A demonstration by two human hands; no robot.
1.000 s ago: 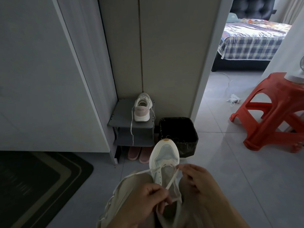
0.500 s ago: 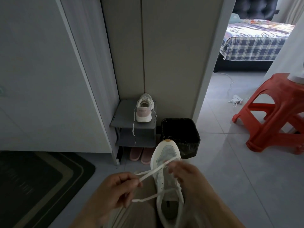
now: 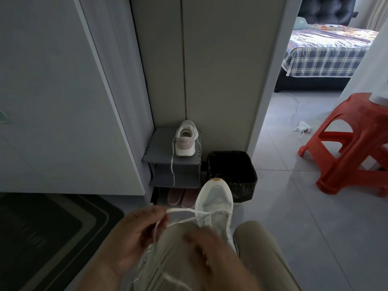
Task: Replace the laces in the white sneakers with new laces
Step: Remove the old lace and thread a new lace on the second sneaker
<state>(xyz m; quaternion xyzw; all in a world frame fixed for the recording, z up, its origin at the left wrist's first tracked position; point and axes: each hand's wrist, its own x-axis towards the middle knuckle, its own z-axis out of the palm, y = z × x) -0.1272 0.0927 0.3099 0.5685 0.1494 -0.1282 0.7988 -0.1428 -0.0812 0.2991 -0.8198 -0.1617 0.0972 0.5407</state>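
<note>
Left hand [image 3: 136,238] pinches the lace [image 3: 182,210] at 9 o'clock of the shoe [image 3: 216,198]; right hand [image 3: 210,253] is blurry, can't tell its fingers.

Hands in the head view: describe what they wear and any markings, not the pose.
The left hand and the right hand are bare: no gloves, rings or watch visible. The forearms are uncovered to the frame's edge, no sleeve in view. The right hand is blurred, so fine marks cannot be told.
</note>
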